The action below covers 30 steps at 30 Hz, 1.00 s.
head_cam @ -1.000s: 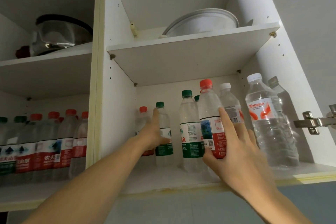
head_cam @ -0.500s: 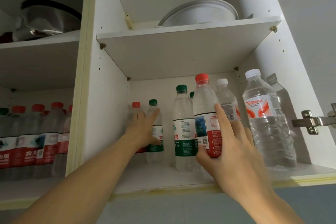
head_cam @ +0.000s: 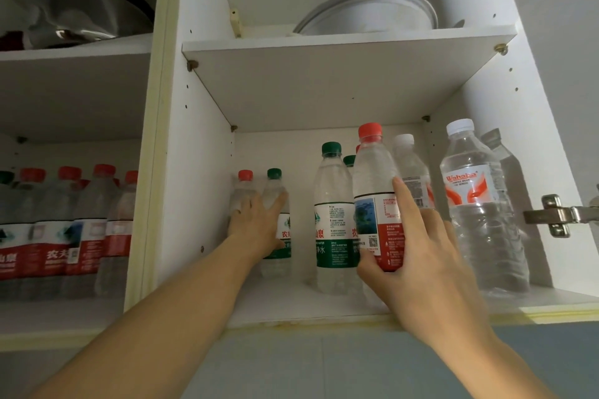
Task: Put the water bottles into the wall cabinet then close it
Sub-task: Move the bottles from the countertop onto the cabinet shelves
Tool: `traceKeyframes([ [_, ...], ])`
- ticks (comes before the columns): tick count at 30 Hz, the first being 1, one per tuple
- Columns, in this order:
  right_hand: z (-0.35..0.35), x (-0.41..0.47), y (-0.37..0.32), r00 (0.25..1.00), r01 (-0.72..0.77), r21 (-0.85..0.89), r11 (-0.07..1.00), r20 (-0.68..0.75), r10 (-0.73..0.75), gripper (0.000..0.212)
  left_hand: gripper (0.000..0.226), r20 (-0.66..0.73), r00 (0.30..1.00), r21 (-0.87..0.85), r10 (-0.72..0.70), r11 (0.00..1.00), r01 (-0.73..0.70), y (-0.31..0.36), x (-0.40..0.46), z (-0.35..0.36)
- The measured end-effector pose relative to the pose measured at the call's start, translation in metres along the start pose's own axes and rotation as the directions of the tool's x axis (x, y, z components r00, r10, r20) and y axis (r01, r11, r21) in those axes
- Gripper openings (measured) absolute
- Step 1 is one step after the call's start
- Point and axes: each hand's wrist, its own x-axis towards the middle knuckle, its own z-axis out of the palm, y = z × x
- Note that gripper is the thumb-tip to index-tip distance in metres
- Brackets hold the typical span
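The wall cabinet (head_cam: 291, 309) is open, and several water bottles stand on its lower right shelf. My right hand (head_cam: 418, 272) grips a red-capped bottle (head_cam: 372, 178) at its label, thumb on the left side and index finger up the right side; the bottle stands near the shelf's front. My left hand (head_cam: 256, 227) reaches deep to the back left and lies spread against a small red-capped bottle (head_cam: 244, 186) and a small green-capped bottle (head_cam: 275, 183). A taller green-capped bottle (head_cam: 334, 223) stands between my hands.
A white-capped bottle (head_cam: 410, 168) and a large clear Wahaha bottle (head_cam: 470, 204) stand to the right, near a metal door hinge (head_cam: 557, 215). A white bowl (head_cam: 372, 13) sits on the upper shelf. The left compartment holds a bottle row (head_cam: 64, 230) and a steel pot (head_cam: 90, 10).
My left hand slid left off the small green-capped bottle and now spreads over both small bottles further back. My right hand keeps its grip on the red-capped bottle.
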Motion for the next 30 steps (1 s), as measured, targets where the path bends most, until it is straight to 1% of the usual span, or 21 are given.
traceKeyframes([
  [2, 0.000, 0.000, -0.001, 1.000, -0.003, -0.001, 1.000, 0.008, 0.003, 0.102, 0.098, 0.025, 1.000, -0.116, -0.017, 0.993, 0.020, -0.001, -0.005, -0.002],
  [3, 0.000, 0.000, -0.002, 1.000, -0.004, -0.001, 1.000, 0.011, 0.004, 0.102, 0.088, 0.009, 0.999, -0.247, -0.035, 0.968, 0.036, 0.000, -0.007, -0.006],
  [4, 0.000, -0.001, -0.002, 1.000, -0.006, 0.001, 1.000, 0.012, 0.006, 0.102, 0.077, -0.029, 0.998, -0.420, -0.064, 0.906, 0.046, 0.003, -0.009, -0.013],
  [5, 0.000, -0.001, -0.003, 1.000, -0.010, 0.002, 1.000, 0.009, 0.010, 0.101, 0.068, -0.081, 0.992, -0.601, -0.097, 0.799, 0.030, 0.009, -0.010, -0.022],
  [6, 0.000, -0.001, -0.003, 1.000, -0.012, 0.001, 1.000, 0.006, 0.012, 0.101, 0.062, -0.131, 0.983, -0.746, -0.129, 0.666, -0.012, 0.016, -0.012, -0.033],
  [7, 0.000, -0.001, -0.003, 1.000, -0.012, 0.001, 1.000, 0.003, 0.012, 0.101, 0.060, -0.149, 0.979, -0.842, -0.139, 0.537, -0.051, 0.024, -0.014, -0.044],
  [8, 0.000, -0.001, -0.003, 1.000, -0.011, 0.002, 1.000, 0.000, 0.011, 0.101, 0.061, -0.127, 0.986, -0.904, -0.110, 0.423, -0.069, 0.032, -0.018, -0.054],
  [10, -0.002, 0.000, -0.002, 1.000, -0.015, 0.005, 1.000, -0.006, 0.015, 0.101, 0.064, -0.026, 0.999, -0.974, 0.043, 0.222, -0.035, 0.046, -0.028, -0.068],
  [11, -0.002, 0.001, -0.002, 1.000, -0.015, 0.002, 1.000, -0.006, 0.015, 0.102, 0.066, 0.026, 0.993, -0.987, 0.118, 0.161, 0.006, 0.051, -0.033, -0.071],
  [12, -0.002, 0.001, -0.003, 1.000, -0.015, -0.002, 1.000, -0.004, 0.015, 0.102, 0.069, 0.054, 0.985, -0.990, 0.166, 0.134, 0.032, 0.054, -0.037, -0.071],
  [13, -0.002, 0.000, -0.003, 1.000, -0.014, -0.004, 1.000, -0.005, 0.014, 0.102, 0.074, 0.064, 0.979, -0.991, 0.191, 0.130, 0.040, 0.057, -0.040, -0.070],
  [15, -0.002, 0.000, -0.004, 1.000, -0.019, -0.002, 1.000, -0.012, 0.019, 0.102, 0.085, 0.066, 0.975, -0.987, 0.212, 0.159, 0.033, 0.059, -0.042, -0.067],
  [16, -0.002, 0.001, -0.005, 1.000, -0.022, -0.003, 1.000, -0.015, 0.022, 0.101, 0.087, 0.067, 0.975, -0.984, 0.213, 0.174, 0.030, 0.059, -0.042, -0.066],
  [21, -0.001, 0.002, -0.004, 0.999, -0.024, -0.011, 1.000, -0.027, 0.024, 0.102, 0.081, 0.086, 0.975, -0.978, 0.207, 0.205, 0.043, 0.053, -0.041, -0.069],
  [24, -0.001, 0.002, -0.004, 0.999, -0.024, -0.004, 1.000, -0.024, 0.024, 0.103, 0.077, 0.100, 0.972, -0.955, 0.213, 0.295, 0.034, 0.045, -0.041, -0.075],
  [28, -0.002, 0.001, -0.003, 1.000, -0.019, -0.009, 1.000, -0.020, 0.019, 0.102, 0.070, 0.132, 0.968, -0.871, 0.212, 0.492, 0.011, 0.031, -0.037, -0.076],
  [30, 0.000, 0.000, -0.003, 0.999, -0.026, -0.012, 1.000, -0.018, 0.026, 0.103, 0.072, 0.155, 0.972, -0.839, 0.177, 0.542, 0.035, 0.025, -0.033, -0.067],
])
